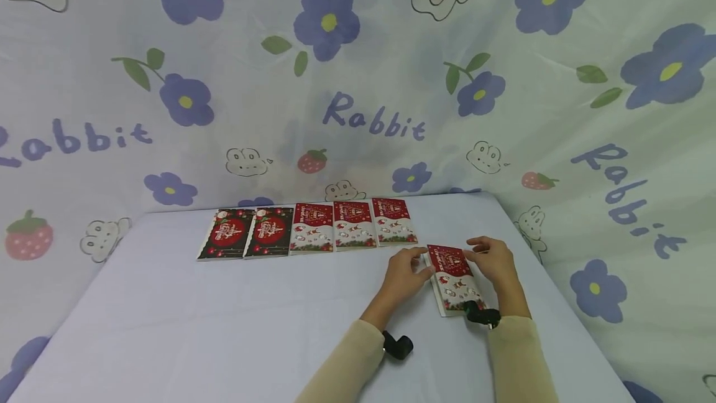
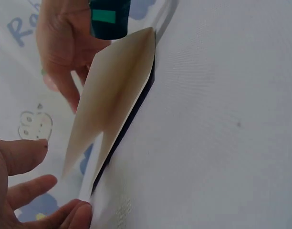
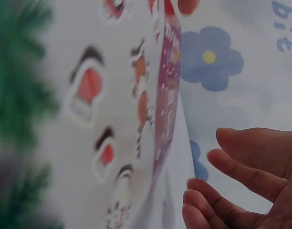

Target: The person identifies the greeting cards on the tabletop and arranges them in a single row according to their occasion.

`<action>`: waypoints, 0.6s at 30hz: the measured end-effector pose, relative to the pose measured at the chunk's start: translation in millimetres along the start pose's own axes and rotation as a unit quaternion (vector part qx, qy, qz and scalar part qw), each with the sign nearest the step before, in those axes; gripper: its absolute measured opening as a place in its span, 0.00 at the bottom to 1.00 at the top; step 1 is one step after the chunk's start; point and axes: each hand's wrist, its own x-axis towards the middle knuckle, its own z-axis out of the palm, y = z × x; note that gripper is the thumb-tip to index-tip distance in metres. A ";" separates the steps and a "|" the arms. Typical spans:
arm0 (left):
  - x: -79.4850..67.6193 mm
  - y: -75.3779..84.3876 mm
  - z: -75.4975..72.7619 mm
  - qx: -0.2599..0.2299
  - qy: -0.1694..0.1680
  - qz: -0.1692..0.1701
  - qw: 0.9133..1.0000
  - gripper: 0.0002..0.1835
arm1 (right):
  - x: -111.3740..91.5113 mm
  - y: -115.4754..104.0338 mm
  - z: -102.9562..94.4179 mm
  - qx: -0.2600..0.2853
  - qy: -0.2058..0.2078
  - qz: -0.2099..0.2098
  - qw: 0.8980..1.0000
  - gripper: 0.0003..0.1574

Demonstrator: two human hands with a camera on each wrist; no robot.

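A red and white Christmas card lies at the right of the table, its front cover raised a little off the back. In the left wrist view the card's cream inside shows through the gap. My left hand is at its left edge, lower fingertips right at a corner and the thumb apart from it. My right hand stands at the upper right edge, fingers loosely bent. From the right wrist, the right hand's fingertips appear a little apart from the printed cover.
Several Christmas cards stand in a row at the back of the white table: two dark cards on the left, then three red and white cards. A patterned cloth hangs behind. Black wrist cameras are on both arms.
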 end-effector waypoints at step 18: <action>2.0 3.1 3.4 0.012 -0.015 -0.026 0.999 0.26 | 8.0 5.3 15.1 0.059 -0.032 0.037 0.997 0.24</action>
